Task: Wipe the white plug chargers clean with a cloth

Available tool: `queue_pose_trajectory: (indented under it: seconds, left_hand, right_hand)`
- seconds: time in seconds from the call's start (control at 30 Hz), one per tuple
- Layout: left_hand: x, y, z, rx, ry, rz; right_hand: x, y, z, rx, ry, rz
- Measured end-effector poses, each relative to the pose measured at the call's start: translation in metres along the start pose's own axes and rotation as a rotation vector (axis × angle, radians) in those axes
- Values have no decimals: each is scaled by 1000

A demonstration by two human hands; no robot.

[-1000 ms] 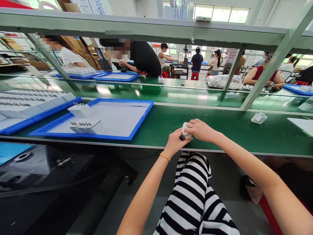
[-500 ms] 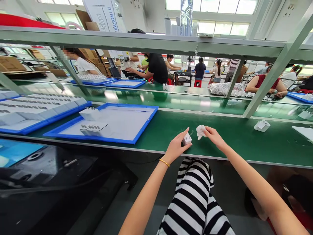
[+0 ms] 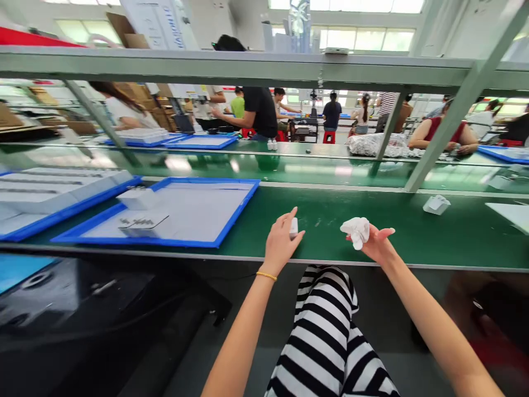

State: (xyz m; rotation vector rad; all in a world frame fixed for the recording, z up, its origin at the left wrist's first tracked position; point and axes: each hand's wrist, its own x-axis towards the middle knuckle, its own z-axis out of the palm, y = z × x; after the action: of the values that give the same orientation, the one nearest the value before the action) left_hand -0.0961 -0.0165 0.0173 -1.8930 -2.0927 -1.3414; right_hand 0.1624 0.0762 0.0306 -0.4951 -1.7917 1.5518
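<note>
My left hand [image 3: 280,241] curls round a small white power adapter [image 3: 293,227] at the bench's front edge, covering most of it. Across a short gap to the right, my right hand [image 3: 379,246] is turned partly palm up. A crumpled white cloth [image 3: 356,230] is held at its fingers, with the thumb sticking out to the side. Left of my hands, a blue-rimmed tray [image 3: 237,212] bears two groups of white adapters, one group [image 3: 138,197] behind the other [image 3: 142,225]. Metal pins show on top of the nearer group.
Another blue-rimmed tray [image 3: 70,211] at far left carries rows of white blocks. A crumpled white item [image 3: 437,204] lies right on the green bench [image 3: 322,198]. A slanted metal post [image 3: 446,105] and an overhead shelf [image 3: 248,69] frame the bench. Several people work beyond.
My hands have moved apart: the left went left with the adapter, the right went right with the cloth. My right hand has turned more palm up, its thumb now off the cloth. The view shifted slightly.
</note>
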Motion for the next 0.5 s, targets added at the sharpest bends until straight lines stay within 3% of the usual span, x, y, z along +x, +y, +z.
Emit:
queue_pose_trajectory:
  seconds: [0.1, 0.2, 0.37, 0.5]
  left_hand:
    - [0, -9, -2, -29, 8, -86]
    - [2, -17, -9, 0, 45, -193]
    - [3, -23, -26, 92, 42, -239]
    - [3, -38, -51, 156, 172, -236]
  right_hand:
    - [-5, -9, 11, 114, 62, -106]
    - [-6, -17, 26, 232, 20, -187]
    - [-3, -28, 42, 326, -101, -189]
    - [-1, -31, 48, 393, -113, -142]
